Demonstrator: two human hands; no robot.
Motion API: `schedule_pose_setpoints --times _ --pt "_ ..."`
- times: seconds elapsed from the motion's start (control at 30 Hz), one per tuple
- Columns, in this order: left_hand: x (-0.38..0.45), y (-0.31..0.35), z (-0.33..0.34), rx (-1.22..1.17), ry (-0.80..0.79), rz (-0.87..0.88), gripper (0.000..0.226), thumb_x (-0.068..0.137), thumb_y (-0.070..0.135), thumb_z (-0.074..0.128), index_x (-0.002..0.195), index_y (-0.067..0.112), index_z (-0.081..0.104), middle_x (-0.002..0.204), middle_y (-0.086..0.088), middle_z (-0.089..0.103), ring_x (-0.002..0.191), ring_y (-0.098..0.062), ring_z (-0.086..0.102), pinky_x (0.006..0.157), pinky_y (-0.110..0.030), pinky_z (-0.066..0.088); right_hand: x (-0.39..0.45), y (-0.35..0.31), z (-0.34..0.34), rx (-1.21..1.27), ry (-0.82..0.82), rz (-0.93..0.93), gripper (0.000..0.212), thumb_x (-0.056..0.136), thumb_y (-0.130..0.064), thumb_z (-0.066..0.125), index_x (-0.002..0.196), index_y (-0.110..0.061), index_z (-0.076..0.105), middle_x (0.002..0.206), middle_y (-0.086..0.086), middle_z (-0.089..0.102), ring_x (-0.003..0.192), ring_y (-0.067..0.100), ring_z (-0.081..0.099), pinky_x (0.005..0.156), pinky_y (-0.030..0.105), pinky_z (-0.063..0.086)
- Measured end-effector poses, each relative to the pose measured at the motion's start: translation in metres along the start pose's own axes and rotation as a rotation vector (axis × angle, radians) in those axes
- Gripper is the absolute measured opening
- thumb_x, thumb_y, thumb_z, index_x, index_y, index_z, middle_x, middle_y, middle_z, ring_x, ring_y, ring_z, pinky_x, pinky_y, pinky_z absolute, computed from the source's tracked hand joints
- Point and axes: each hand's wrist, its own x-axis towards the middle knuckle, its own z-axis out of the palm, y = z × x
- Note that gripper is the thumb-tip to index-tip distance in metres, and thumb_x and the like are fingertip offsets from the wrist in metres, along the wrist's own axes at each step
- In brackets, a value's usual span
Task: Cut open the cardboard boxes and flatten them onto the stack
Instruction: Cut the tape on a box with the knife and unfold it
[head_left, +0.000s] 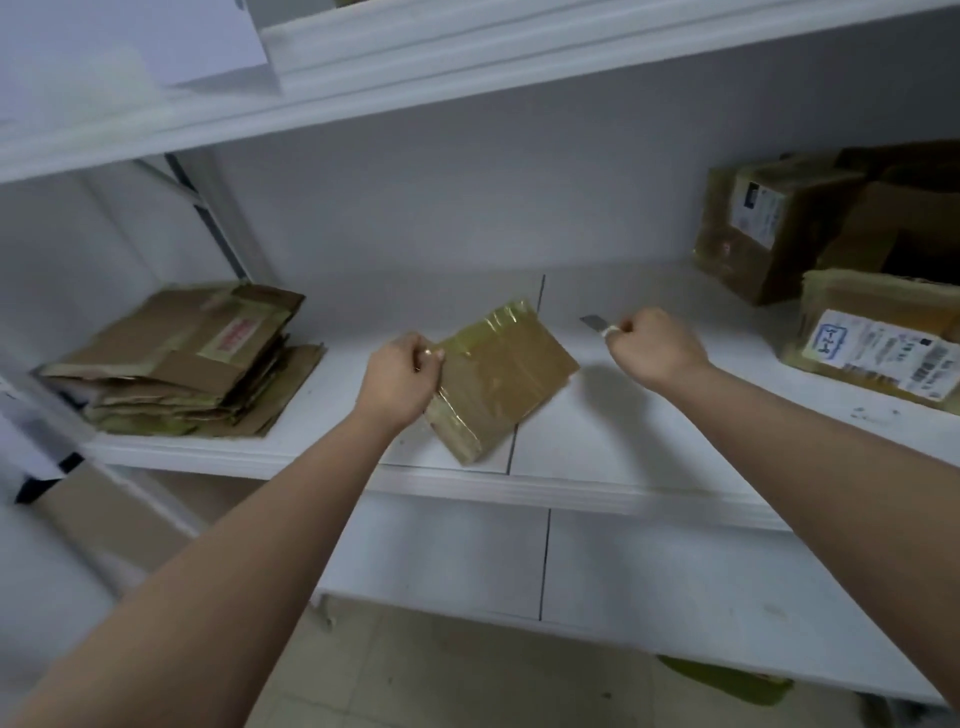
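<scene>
Small flat brown cardboard box wrapped in glossy yellowish tape (501, 376) sits mid-shelf on the white shelf board (649, 431), tilted, long axis running roughly 11 to 5 o'clock, near corner poking toward the shelf's front lip. Left hand (400, 382) grips its upper-left edge, fingers curled over the taped rim, at about 9 o'clock of the box. Right hand (657, 345) is fisted round a small knife with a grey blade (592, 323), blade tip pointing to 10 o'clock, near the box's right corner but apart from it; the box lies at 8 o'clock from the blade. Right hand is the cutting hand and close enough; my read is the next move draws the blade leftward onto the tape seam along the long axis, box not yet cut. Stack of flattened brown cardboard pieces (187, 364) lies at 9 o'clock, well apart on the same shelf; its top piece has a red-printed label, unreadable. At 2 to 3 o'clock, uncut taped brown boxes: a tilted one with a white shipping label (763, 228) and a flatter one with a white barcode label (878, 343); print too blurred to read, no brand legible.
</scene>
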Motion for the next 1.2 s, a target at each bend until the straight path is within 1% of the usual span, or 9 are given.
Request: schedule_pose_setpoints --times 0.1,0.17,0.27,0.4,0.5,0.6,0.7,0.93,1.2 --pt "0.0 -0.014 -0.006 0.111 0.009 0.001 0.04 0.094 0.03 0.057 0.13 0.012 0.054 0.125 -0.008 0.062 0.113 -0.028 0.059 0.095 -0.035 0.046 0.004 -0.003 0.02 0.002 -0.034 -0.05 0.022 0.094 -0.026 0.049 0.08 -0.012 0.06 0.084 0.011 0.06 0.089 0.035 0.06 0.069 0.03 0.041" --pt "0.002 -0.014 -0.007 0.18 -0.03 0.135 0.043 0.094 0.028 0.057 0.134 0.013 0.052 0.134 -0.007 0.056 0.124 -0.027 0.051 0.102 -0.036 0.04 0.007 0.001 0.032 0.056 -0.053 -0.052 0.018 0.094 -0.026 0.049 0.091 -0.016 0.063 0.093 0.009 0.065 0.088 0.033 0.063 0.076 0.034 0.05" --pt "0.007 -0.007 0.0 0.265 -0.153 0.345 0.041 0.095 0.032 0.055 0.134 0.018 0.054 0.142 -0.01 0.049 0.138 -0.033 0.034 0.112 -0.043 0.029 0.008 0.009 0.048 0.16 -0.095 0.001 0.015 0.094 -0.027 0.049 0.087 -0.018 0.059 0.083 0.007 0.067 0.071 0.027 0.067 0.076 0.041 0.056" --pt "0.012 -0.005 0.022 0.486 -0.431 0.283 0.051 0.099 0.054 0.03 0.149 0.041 0.026 0.161 0.003 0.013 0.148 -0.03 -0.002 0.113 -0.062 0.006 0.011 0.021 0.064 0.261 -0.134 0.086 0.019 0.089 -0.021 0.052 0.089 -0.007 0.064 0.083 0.015 0.069 0.073 0.03 0.063 0.076 0.041 0.054" --pt "0.011 -0.014 0.032 0.404 -0.562 0.101 0.048 0.099 0.057 0.017 0.146 0.054 0.01 0.162 0.012 -0.002 0.148 -0.029 -0.006 0.112 -0.064 0.002 0.012 0.027 0.073 0.346 -0.165 0.119 0.024 0.089 -0.015 0.049 0.082 0.001 0.066 0.074 0.016 0.069 0.052 0.024 0.055 0.066 0.038 0.054" --pt "0.013 -0.016 0.033 0.345 -0.573 0.074 0.047 0.099 0.057 0.015 0.145 0.056 0.009 0.161 0.014 -0.005 0.148 -0.027 -0.005 0.112 -0.063 0.0 0.01 0.027 0.079 0.41 -0.195 0.124 0.02 0.093 -0.01 0.041 0.081 -0.009 0.056 0.064 0.01 0.065 0.04 0.019 0.05 0.045 0.025 0.042" --pt "0.014 -0.017 0.034 0.344 -0.578 0.072 0.047 0.098 0.059 0.014 0.145 0.056 0.007 0.161 0.014 -0.006 0.148 -0.027 -0.006 0.112 -0.062 -0.001 0.01 0.023 0.086 0.453 -0.263 0.13 0.023 0.098 -0.012 0.035 0.088 -0.005 0.055 0.059 0.008 0.063 0.031 0.015 0.048 0.035 0.017 0.036" --pt "0.011 -0.022 0.035 0.318 -0.561 0.066 0.054 0.091 0.067 0.01 0.144 0.06 0.008 0.161 0.015 -0.005 0.148 -0.027 -0.006 0.111 -0.062 -0.001 0.014 0.013 0.1 0.489 -0.339 0.118 0.031 0.102 -0.022 0.032 0.104 0.0 0.055 0.061 0.005 0.066 0.029 0.012 0.048 0.04 0.019 0.038" --pt "0.012 -0.024 0.038 0.319 -0.567 0.055 0.047 0.095 0.064 0.011 0.142 0.062 0.006 0.161 0.014 -0.005 0.148 -0.027 -0.006 0.111 -0.063 -0.002 0.02 0.009 0.103 0.519 -0.313 0.11 0.033 0.102 -0.021 0.035 0.105 0.002 0.058 0.064 0.006 0.064 0.024 0.005 0.043 0.031 0.011 0.031"
